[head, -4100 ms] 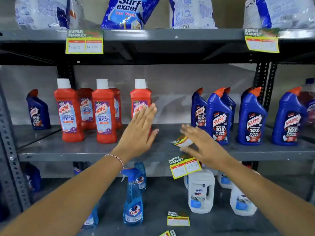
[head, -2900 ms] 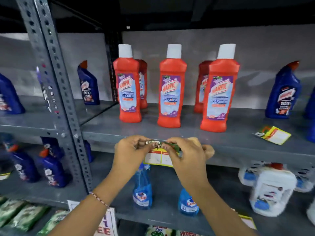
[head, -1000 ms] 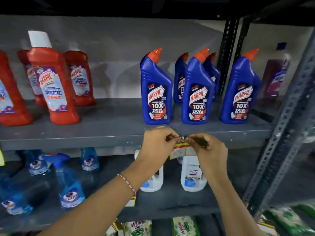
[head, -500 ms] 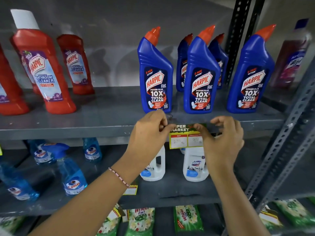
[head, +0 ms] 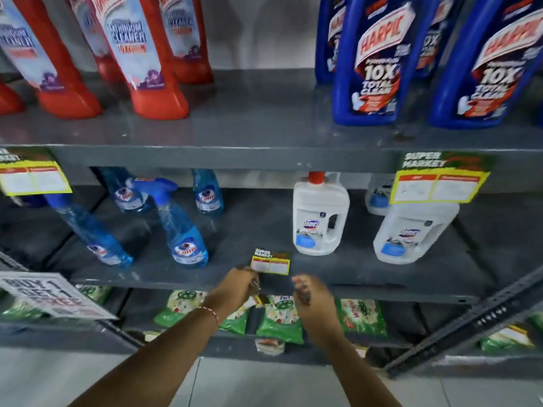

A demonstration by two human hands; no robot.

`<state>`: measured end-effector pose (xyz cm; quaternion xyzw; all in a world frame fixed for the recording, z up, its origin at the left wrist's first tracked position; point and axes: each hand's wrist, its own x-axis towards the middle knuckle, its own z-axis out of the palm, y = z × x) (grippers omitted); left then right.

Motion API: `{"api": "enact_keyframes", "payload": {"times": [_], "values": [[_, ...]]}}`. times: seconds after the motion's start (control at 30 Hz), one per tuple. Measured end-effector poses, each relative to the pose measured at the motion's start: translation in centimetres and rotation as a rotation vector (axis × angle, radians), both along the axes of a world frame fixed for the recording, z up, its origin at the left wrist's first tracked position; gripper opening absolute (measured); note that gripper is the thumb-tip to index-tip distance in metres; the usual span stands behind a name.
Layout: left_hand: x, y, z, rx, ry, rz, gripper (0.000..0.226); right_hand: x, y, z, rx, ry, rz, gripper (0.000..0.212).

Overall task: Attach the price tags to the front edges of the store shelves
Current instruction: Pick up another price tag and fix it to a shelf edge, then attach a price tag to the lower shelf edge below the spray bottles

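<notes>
A loose price tag [head: 271, 264] lies flat on the lower shelf [head: 367, 284], near its front edge. My left hand [head: 235, 289] is just below and left of it, fingertips pinched on a second small price tag [head: 257, 299] that hangs over the shelf's front edge. My right hand [head: 310, 293] hovers to the right of the loose tag, its fingers loosely curled and nothing seen in them. Two price tags are stuck on the front edge of the middle shelf [head: 223, 158], one at the right [head: 437, 183] and one at the far left [head: 32, 177].
Red cleaner bottles [head: 141, 54] and blue Harpic bottles [head: 373, 63] stand on the middle shelf. Blue spray bottles [head: 182, 227] and white jugs [head: 320, 218] stand on the lower shelf. Green packets [head: 279, 318] fill the bottom shelf. A slanted steel upright [head: 470, 318] crosses at the right.
Both hands have let go of the tag now stuck on the middle shelf's edge and dropped to the lower shelf's front edge. The view has tilted down.
</notes>
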<state>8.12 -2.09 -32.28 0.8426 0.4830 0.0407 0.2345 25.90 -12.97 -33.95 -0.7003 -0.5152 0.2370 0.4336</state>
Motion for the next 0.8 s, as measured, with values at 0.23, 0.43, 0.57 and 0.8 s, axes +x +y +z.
{"api": "enact_keyframes", "payload": {"times": [0.23, 0.43, 0.57, 0.8], "values": [[-2.5, -0.3, -1.6, 0.050, -0.197, -0.132, 0.012, -5.7, 1.9, -4.5, -0.145, -0.154, 0.019, 0.042], [-12.7, -0.2, -3.7, 0.034, -0.502, 0.135, 0.014, -13.9, 3.8, -3.9, -0.070, -0.041, 0.000, 0.028], [-21.5, 0.9, -4.2, 0.077, -0.542, 0.381, 0.009, -22.1, 8.2, -3.7, -0.086, -0.072, 0.179, 0.013], [-29.0, 4.5, -4.7, 0.045, -0.336, 0.547, 0.015, -30.5, 13.0, -4.3, -0.008, -0.540, 0.159, 0.007]]}}
